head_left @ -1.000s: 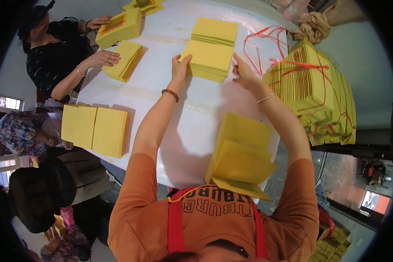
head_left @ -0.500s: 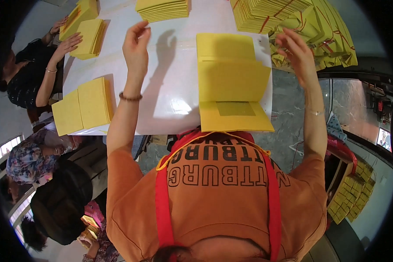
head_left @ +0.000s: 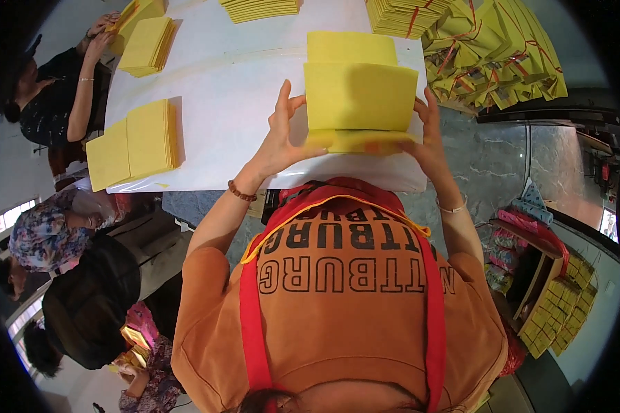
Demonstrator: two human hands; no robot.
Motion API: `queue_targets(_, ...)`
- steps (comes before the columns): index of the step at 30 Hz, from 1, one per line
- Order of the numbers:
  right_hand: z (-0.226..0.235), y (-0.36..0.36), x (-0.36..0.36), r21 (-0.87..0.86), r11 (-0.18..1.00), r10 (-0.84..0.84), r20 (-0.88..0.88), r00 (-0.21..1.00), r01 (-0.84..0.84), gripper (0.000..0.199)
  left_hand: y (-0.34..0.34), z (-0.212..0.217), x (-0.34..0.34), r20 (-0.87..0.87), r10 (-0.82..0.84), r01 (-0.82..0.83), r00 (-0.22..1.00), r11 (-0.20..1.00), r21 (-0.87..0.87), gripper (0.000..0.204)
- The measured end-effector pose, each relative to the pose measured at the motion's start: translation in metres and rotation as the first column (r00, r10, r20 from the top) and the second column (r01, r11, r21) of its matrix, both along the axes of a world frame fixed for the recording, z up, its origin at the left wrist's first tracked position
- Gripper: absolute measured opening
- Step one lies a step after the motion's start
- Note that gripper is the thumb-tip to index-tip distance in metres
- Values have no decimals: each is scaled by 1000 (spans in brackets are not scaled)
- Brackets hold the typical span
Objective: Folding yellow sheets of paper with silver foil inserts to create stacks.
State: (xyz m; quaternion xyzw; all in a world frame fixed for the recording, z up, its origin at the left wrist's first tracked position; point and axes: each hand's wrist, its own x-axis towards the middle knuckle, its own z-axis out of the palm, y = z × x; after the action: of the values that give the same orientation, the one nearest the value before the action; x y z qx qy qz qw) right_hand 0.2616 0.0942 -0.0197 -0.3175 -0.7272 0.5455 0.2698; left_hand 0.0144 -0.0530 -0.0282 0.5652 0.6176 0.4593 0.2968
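Observation:
A stack of yellow paper sheets (head_left: 362, 96) lies at the near edge of the white table (head_left: 234, 103), its upper sheets stepped back from the front edge. My left hand (head_left: 281, 138) grips the stack's left side, thumb under the front edge and fingers raised along the sheets. On the opposite side, my right hand (head_left: 427, 134) clasps the right edge. Each wrist carries a bracelet. My orange shirt and red apron straps fill the lower middle of the view.
More yellow stacks lie on the table at the left (head_left: 141, 141), far left (head_left: 145, 45) and top (head_left: 258, 8). Bundles tied with red string (head_left: 492, 48) pile up at the top right. A co-worker (head_left: 62, 89) handles sheets at the far left. Other people sit at the lower left. Yellow packs fill a shelf (head_left: 551, 313) at the right.
My hands were stretched out toward a far stack, then drew back. They now grip the near stack at the table's front edge, and the view has tilted down toward my body.

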Motion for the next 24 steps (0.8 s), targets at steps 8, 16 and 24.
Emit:
queue_targets(8,-13,6,-27,-90,975,-204,1,979,203,66,31,14,13,310,297,-256,903,952,-166,66)
queue_targets(16,-24,7,-35,104,940,-333,87,939,324,61,32,19,25,-787,105,157,608,956,248,42)
queue_targets(24,-23,-1,-36,36,915,-403,17,915,402,65,40,26,39,-955,-77,281,285,960,6,40)
